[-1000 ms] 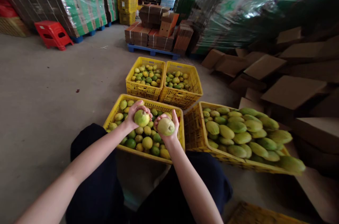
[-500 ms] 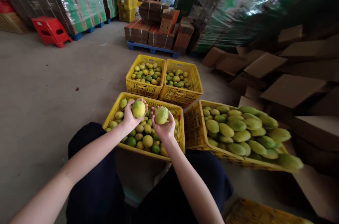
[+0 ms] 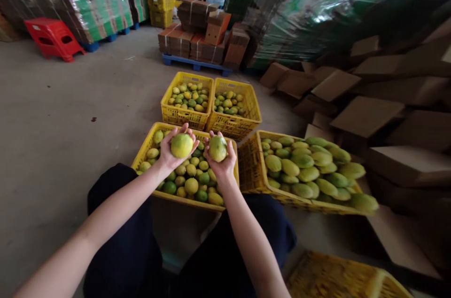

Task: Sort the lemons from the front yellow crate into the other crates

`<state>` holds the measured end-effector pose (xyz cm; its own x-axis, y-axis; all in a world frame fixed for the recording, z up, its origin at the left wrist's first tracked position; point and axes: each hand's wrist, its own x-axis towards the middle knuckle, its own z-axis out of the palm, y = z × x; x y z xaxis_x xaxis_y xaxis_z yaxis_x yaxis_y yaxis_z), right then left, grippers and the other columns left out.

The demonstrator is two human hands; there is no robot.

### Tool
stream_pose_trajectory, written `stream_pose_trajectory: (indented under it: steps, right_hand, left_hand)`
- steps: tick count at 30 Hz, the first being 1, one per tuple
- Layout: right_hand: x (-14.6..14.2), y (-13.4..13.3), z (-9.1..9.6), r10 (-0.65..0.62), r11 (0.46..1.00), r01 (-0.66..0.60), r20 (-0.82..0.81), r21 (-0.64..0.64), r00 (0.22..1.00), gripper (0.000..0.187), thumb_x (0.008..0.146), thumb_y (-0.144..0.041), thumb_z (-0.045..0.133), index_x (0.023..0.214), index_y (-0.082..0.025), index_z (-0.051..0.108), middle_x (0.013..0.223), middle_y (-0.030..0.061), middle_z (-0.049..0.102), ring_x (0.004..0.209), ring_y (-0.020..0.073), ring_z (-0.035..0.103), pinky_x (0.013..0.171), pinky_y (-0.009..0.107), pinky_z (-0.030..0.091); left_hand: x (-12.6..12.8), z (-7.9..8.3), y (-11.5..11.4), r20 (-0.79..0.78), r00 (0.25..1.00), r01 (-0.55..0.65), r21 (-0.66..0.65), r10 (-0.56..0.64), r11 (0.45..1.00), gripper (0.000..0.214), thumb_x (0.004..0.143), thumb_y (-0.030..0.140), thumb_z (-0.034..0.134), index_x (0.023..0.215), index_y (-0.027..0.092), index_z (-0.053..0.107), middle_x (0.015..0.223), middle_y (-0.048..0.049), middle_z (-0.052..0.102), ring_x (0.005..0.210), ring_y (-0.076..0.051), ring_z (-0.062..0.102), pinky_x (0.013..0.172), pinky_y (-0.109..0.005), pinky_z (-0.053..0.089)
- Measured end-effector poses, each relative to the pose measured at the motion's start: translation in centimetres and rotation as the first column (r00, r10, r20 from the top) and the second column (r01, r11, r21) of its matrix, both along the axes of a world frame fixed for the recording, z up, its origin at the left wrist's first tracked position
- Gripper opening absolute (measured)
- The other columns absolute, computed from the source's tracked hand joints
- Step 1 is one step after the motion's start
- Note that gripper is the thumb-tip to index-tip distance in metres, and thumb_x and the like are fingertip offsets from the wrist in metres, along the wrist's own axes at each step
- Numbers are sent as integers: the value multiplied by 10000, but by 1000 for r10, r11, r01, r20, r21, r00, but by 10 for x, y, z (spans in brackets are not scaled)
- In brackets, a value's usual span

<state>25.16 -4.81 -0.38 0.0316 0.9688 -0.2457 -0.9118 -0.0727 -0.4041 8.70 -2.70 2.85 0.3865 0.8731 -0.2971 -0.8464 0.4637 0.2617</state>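
Observation:
My left hand [image 3: 169, 153] is cupped palm up around a round yellow-green fruit [image 3: 181, 145]. My right hand [image 3: 223, 162] holds a second, greener fruit [image 3: 217, 148] the same way. Both are raised side by side over the near yellow crate [image 3: 143, 153], which is full of small green and yellow fruits. My knees in dark trousers flank the crate's near edge.
Two more yellow crates [image 3: 179, 119] [image 3: 232, 125] of small fruit stand behind it. A crate of larger green fruits [image 3: 249, 173] sits to the right, another crate [image 3: 338, 277] at bottom right. Flat cardboard boxes [image 3: 366, 114] pile up on the right; wrapped pallets and a red stool [image 3: 51, 37] stand behind.
Both hands have lifted slightly and turned the fruits upward. The view has shifted a little to the right and down, bringing the bottom-right crate into sight.

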Motion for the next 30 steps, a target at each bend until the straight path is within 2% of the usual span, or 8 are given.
stream_pose_trajectory:
  steps: [3,6,10,12,17,22,27,30]
  right_hand:
    - [5,0,-2,-83,996,83,-6,-21,996,181,867,-388,659,964,-236,676,980,21,791,875,189,748,712,309,627]
    - [7,0,-5,-108,993,109,7,-53,994,162,841,-361,671,930,-226,677,924,22,790,810,192,746,717,333,628]
    - [2,4,-6,-162,985,162,-4,-51,987,145,809,-333,659,900,-222,676,893,10,788,767,188,740,758,349,625]
    - [-1,9,-6,-200,979,199,-21,-45,980,126,792,-298,644,889,-225,677,863,-4,780,746,174,728,791,347,618]
    - [-8,18,-9,-224,972,221,-25,-82,974,126,748,-251,649,866,-231,690,834,-16,778,736,171,717,833,358,612]
    - [-14,18,-9,-201,976,196,-40,-94,979,138,768,-258,633,883,-225,701,880,-2,788,749,170,723,791,340,617]
    - [9,20,5,-264,959,254,-71,-130,962,152,795,-245,593,901,-226,701,840,-1,781,786,170,733,761,313,611]
    - [36,21,16,-389,914,369,-105,-166,915,161,820,-264,535,857,-232,689,768,-10,761,781,165,734,727,292,612]
  left_hand:
    - [9,-4,0,-12,1000,20,-14,-20,1000,258,960,339,523,1044,219,736,782,-8,725,744,-137,712,845,-315,610]
    - [25,-11,5,8,1000,-22,-38,22,999,265,943,316,517,1023,190,737,766,-21,735,733,-142,716,863,-321,610]
    - [47,-21,15,33,999,-30,-65,33,997,264,942,299,504,984,153,720,734,-28,724,678,-125,705,787,-257,604]
    - [54,-27,19,21,999,-28,-47,29,998,259,938,302,516,1014,158,716,730,-21,721,662,-129,701,768,-264,604]
    - [57,-37,25,23,994,-105,-10,105,994,306,933,300,519,1139,172,706,742,-17,727,664,-149,702,806,-314,606]
    - [52,-34,26,-12,993,-119,-30,119,992,303,930,269,516,1139,161,708,810,-37,750,685,-149,708,837,-325,606]
    - [46,-30,36,-117,993,-28,-19,26,999,213,919,233,547,1040,153,702,908,-57,760,762,-152,733,836,-306,618]
    - [38,-40,37,-327,936,145,20,-130,989,100,892,208,630,964,164,684,821,-46,732,737,-173,745,689,-266,623]
